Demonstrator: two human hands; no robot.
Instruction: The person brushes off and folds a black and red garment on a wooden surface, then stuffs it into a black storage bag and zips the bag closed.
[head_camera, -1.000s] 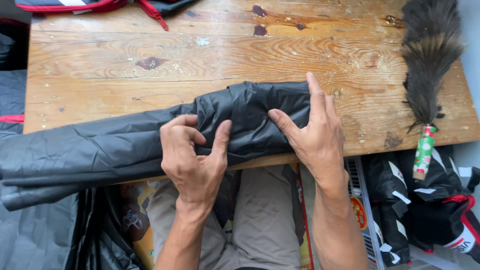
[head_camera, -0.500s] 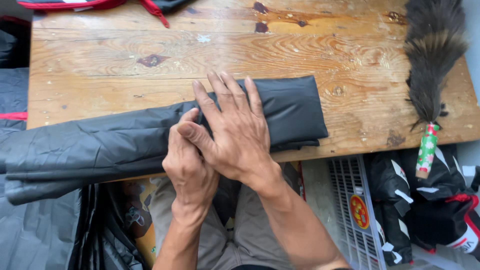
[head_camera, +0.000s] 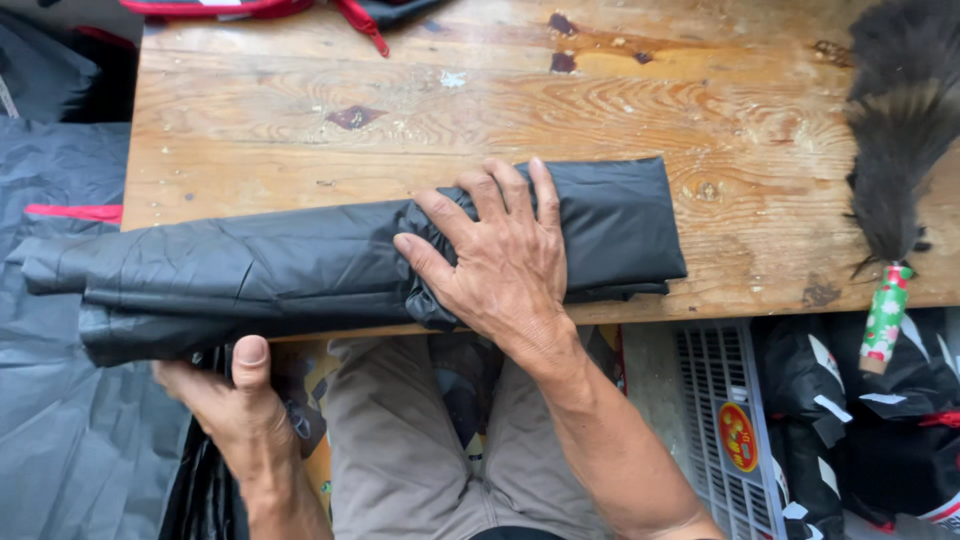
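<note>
Folded black sheet (head_camera: 330, 270): thin plastic-like film, slightly glossy, finely creased, held flat under the right hand (head_camera: 500, 265) and gripped at its near left edge by the left hand (head_camera: 235, 400). Table (head_camera: 330, 130): bare wood with strong grain, knots, dark stains and a worn matt finish. Duster (head_camera: 900, 150), far right: soft dark feathers, matt, on a handle (head_camera: 885, 315) wrapped in glossy patterned paper. Trousers (head_camera: 400, 460), near: matt woven cloth. Grid crate (head_camera: 715, 400), near right: grey moulded plastic
</note>
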